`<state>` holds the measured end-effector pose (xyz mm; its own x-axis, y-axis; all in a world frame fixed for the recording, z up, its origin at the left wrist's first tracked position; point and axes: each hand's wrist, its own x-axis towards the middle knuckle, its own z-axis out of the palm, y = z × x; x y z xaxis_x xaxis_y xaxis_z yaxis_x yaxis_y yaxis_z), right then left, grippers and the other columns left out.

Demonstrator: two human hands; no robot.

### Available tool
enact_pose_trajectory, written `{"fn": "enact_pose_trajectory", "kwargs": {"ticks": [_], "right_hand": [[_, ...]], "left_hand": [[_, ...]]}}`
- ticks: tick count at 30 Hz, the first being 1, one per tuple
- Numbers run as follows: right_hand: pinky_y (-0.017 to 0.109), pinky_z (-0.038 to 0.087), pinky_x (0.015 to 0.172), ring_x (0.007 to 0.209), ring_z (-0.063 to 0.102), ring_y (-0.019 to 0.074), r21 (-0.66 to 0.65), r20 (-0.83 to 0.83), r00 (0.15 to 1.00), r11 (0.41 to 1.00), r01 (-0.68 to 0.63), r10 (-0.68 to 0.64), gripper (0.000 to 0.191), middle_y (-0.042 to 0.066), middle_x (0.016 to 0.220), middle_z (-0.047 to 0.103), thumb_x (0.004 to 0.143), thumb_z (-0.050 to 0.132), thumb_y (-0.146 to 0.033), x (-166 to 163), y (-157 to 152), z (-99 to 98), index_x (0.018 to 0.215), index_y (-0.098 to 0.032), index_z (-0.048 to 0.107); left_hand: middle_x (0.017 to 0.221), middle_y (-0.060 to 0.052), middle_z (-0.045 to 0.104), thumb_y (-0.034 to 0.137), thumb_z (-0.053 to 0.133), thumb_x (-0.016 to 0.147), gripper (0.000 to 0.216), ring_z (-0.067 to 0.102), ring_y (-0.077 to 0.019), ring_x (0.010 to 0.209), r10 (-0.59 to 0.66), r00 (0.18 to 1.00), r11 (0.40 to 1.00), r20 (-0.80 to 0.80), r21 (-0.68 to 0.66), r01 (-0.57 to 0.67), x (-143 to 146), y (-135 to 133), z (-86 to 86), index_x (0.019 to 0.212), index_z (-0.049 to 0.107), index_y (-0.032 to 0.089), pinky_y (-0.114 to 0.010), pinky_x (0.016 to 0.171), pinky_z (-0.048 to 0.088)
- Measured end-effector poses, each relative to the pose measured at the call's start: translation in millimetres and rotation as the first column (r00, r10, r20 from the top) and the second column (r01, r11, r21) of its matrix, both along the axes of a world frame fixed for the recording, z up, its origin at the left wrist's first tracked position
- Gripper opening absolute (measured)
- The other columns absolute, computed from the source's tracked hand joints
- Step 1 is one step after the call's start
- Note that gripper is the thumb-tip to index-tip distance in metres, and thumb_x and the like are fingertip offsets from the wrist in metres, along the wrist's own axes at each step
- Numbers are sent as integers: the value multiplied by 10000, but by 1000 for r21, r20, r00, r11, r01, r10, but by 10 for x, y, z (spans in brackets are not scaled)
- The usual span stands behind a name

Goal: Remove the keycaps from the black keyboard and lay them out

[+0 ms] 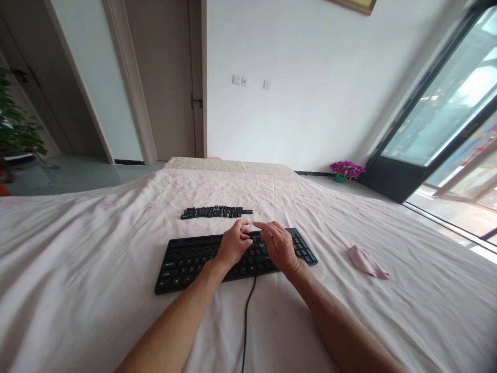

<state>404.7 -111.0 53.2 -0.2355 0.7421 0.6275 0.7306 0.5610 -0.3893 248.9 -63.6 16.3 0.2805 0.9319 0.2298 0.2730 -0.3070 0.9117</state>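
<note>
A black keyboard (182, 263) lies on the bedsheet in front of me, and keycaps are off part of its upper area. Over its middle, my left hand (235, 242) is closed in a pinch; what sits between the fingertips is too small to name. My right hand (278, 244) rests over the keyboard's right half, its index finger pointing toward the left fingertips and its other fingers bent together. Whatever it may hold is hidden. Just beyond the keyboard, a cluster of loose black keycaps (217, 212) lies in rough rows.
A black cable (246, 321) runs from the keyboard toward me between my forearms. To the right lies a crumpled pink cloth (367, 261) on the wrinkled bedsheet (97, 269). Pink flowers (347, 169) in a green pot stand on the floor past the bed.
</note>
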Motion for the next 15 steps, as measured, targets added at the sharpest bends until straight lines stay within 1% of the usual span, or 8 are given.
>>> {"fn": "enact_pose_trajectory", "kwargs": {"ticks": [2, 7, 11, 15], "right_hand": [[303, 431, 771, 828, 568, 197, -44, 80, 997, 999, 2, 1, 320, 61, 859, 646, 941, 385, -230, 27, 35, -5, 1153, -234, 625], [246, 412, 688, 832, 599, 168, -126, 229, 971, 988, 94, -63, 184, 21, 874, 669, 898, 531, -321, 67, 94, -12, 962, -287, 700], [251, 404, 701, 835, 612, 173, -127, 250, 963, 983, 135, -100, 123, 15, 870, 691, 864, 581, -299, 41, 103, -5, 898, -274, 697], [252, 387, 654, 808, 627, 180, -170, 264, 954, 967, 192, -143, 73, 8, 855, 699, 824, 619, -301, 29, 144, -23, 861, -263, 670]], "left_hand": [[1000, -41, 644, 85, 612, 695, 491, 637, -106, 750, -4, 999, 1000, 40, 2, 4, -2, 2, 1, 1162, 504, 193, -233, 720, 512], [1052, -68, 610, 78, 619, 706, 510, 627, -94, 724, 22, 992, 1000, 122, 19, -25, -6, 1, 0, 1186, 493, 192, -228, 691, 512], [1060, -74, 589, 92, 628, 708, 505, 614, -89, 698, 15, 990, 999, 138, 30, -19, -5, -3, 3, 1184, 494, 191, -230, 670, 511], [1074, -59, 581, 50, 586, 715, 497, 605, -79, 692, 6, 991, 996, 134, 83, -17, -10, 6, -21, 1178, 496, 204, -227, 686, 505]]}}
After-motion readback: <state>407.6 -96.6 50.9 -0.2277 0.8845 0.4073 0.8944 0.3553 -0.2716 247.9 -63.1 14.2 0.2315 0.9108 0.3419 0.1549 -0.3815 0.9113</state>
